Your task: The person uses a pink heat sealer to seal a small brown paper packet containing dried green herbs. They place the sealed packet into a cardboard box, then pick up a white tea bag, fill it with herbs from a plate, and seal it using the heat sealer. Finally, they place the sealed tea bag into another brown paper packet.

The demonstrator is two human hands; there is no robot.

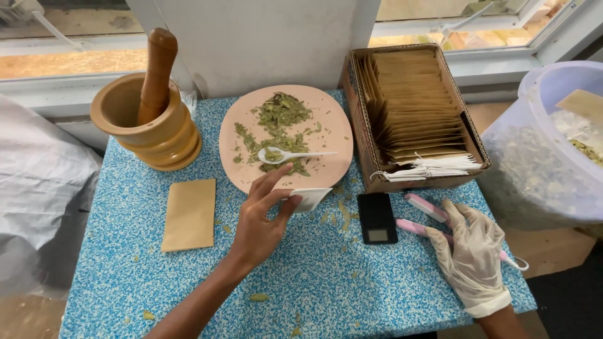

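My bare left hand (264,216) pinches a small white tea bag (309,198) at the near rim of a pink plate (326,135). Dried green leaves (276,129) lie on the plate, and a white plastic spoon (292,155) rests in them with leaf in its bowl. My right hand (471,251), in a white glove, lies flat on the blue speckled table (326,282) over a pink-handled tool (427,216). A small black pocket scale (377,218) sits between the hands.
A wooden mortar with its pestle (147,119) stands at the back left. A tan paper envelope (189,214) lies on the table's left. A cardboard box of tan envelopes and white tea bags (411,113) stands at the back right. A translucent bucket (553,144) stands at the right.
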